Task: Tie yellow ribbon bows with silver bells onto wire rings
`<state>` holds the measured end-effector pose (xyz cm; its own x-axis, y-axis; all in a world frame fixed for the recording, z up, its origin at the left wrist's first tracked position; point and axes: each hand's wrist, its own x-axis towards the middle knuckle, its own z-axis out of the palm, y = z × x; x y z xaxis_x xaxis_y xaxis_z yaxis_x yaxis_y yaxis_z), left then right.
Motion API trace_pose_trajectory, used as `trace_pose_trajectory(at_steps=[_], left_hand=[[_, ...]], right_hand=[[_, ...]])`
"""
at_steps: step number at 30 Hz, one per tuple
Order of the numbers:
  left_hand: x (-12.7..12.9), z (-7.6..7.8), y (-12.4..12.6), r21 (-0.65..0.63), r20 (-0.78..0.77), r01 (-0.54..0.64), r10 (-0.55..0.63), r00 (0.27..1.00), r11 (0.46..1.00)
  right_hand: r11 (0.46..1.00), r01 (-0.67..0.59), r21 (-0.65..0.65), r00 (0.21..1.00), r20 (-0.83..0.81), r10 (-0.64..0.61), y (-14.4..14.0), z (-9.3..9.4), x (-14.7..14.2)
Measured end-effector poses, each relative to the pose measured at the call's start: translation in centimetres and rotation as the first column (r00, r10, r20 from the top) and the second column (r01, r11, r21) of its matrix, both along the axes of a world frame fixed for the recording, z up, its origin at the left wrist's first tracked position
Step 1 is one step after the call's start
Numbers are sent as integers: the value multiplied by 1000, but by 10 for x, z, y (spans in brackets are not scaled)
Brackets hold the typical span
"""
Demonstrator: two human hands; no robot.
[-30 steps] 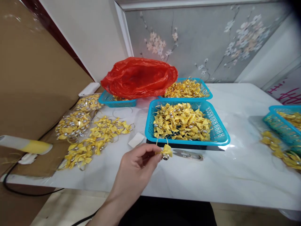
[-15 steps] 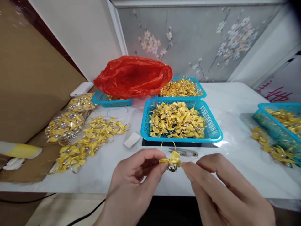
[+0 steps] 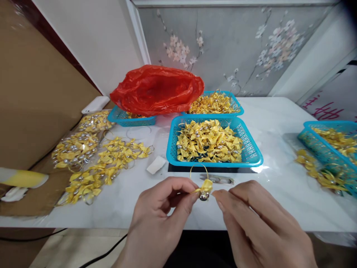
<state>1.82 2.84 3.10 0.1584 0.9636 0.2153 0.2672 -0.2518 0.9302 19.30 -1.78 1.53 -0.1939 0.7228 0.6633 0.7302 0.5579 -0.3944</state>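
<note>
Between the thumb and index finger of my left hand (image 3: 164,216) is a yellow ribbon bow (image 3: 206,185). Dark, shiny silver beads sit at its lower middle, and a thin gold loop stands up from it. My right hand (image 3: 259,219) is just right of the bow, thumb and index finger pressed together. Whatever those right fingertips may hold is too small to make out. Behind the bow, small metal thread snips (image 3: 217,179) lie on the table.
A blue basket (image 3: 214,163) of yellow bows stands ahead, with more baskets behind and one (image 3: 315,145) at right. Loose bows (image 3: 111,160) and bagged ones (image 3: 75,149) lie left. A red plastic bag (image 3: 158,91) rests at the back, a white scrap (image 3: 156,165) nearer.
My right fingertips have come slightly away from the bow's right side, leaving a small gap. The bow's right part looks narrower now. My left hand keeps its pinch.
</note>
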Motion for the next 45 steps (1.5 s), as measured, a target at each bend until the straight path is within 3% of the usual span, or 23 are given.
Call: trace_pose_trajectory(at_steps=[8,16,22,25,45], left_hand=[[0,0,-2,55,-64,-14,17,998,998],[-4,-3,0,179,-101,70,-52,994,981],[-5,-8,2,354,-141,129,-83,986,926],[-5,-13,1,407,-94,104,-71,993,907],[-4,-9,4,361,-94,159,-133,987,919]], right_hand=[[1000,-10,-7,999,30,10,3,-2,1],[1000,-12,-5,999,50,13,4,-2,3],[983,-37,-181,993,-116,16,2,-4,2],[968,-60,-244,981,-196,11,3,-4,0],[957,-82,-279,938,-346,-21,3,-10,-2]])
